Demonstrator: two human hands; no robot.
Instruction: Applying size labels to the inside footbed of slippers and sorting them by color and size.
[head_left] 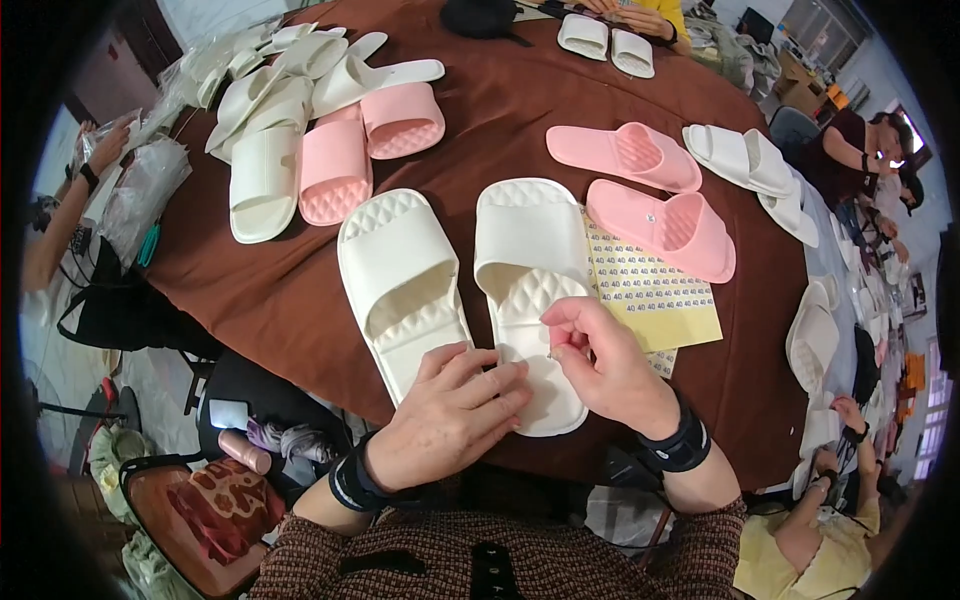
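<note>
Two white slide slippers lie side by side in front of me, the left slipper (392,262) and the right slipper (532,240), toes pointing away. My left hand (450,412) lies palm down across their heel ends, fingers stretched out and resting on the right one. Above that slipper's insole, my right hand (612,362) is closed in a pinch, thumb against forefinger; a tiny thing may be at the tips, too small to name. Beside it, partly under a pink slipper (665,225), lies a yellowish sheet of small printed stickers (655,280).
A brown cloth (270,290) covers the round table. White and pink slippers (335,165) are heaped at the far left. Another pink slipper (625,155) and white slippers (740,158) lie at the right. Other people work around the table. A chair (190,530) stands at lower left.
</note>
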